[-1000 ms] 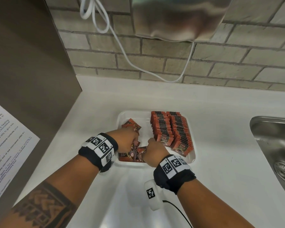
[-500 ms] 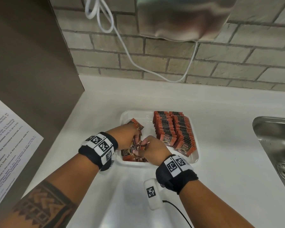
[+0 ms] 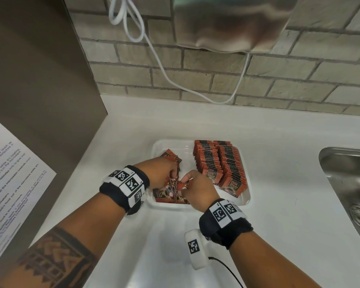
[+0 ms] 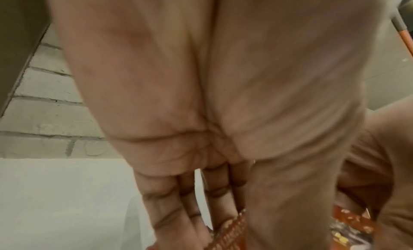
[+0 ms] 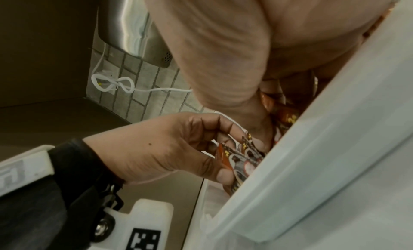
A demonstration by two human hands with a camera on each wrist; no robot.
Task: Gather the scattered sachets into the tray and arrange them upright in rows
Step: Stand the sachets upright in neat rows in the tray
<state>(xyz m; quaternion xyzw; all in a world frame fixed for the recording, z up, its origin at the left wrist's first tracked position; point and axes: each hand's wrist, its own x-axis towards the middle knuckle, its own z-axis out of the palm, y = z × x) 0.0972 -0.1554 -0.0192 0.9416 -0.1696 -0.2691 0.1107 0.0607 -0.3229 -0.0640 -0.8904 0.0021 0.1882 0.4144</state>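
Red sachets point(image 3: 176, 187) between curled hands

white tray point(image 3: 244, 199): two upright sachet rows point(image 3: 220, 163) at right, loose red sachets point(image 3: 168, 194) jumbled at left.

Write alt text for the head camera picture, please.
Two hands, left hand and right hand, pick at loose sachets in the left side of a white tray on a white counter. Two upright sachet rows fill the tray's right side.

White counter point(image 3: 279, 142) w/ white tray point(image 3: 244, 201) on it, left of the steel sink point(image 3: 345, 173).
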